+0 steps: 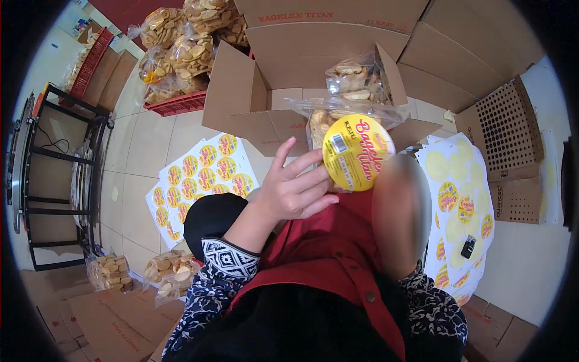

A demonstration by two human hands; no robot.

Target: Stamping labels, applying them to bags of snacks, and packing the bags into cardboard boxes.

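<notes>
A clear plastic bag (317,126) of sliced bread rusks is before me at the near side of an open cardboard box (280,124). Over the front of the bag is a round yellow printed label (350,158), its lettering turned sideways. My left hand (301,185) is at the label's left edge with its fingers spread, the fingertips close to the bag. My right hand (398,194) meets the label's right edge, but a blur hides its fingers, so its grip does not show. Another filled bag (357,79) stands inside the box at the right.
Label sheets (203,167) lie on the tiled floor to the left, and more label sheets (466,181) to the right bear a small black object (468,246). Filled bags are piled over a red crate (176,104). A black metal rack (59,210) stands far left.
</notes>
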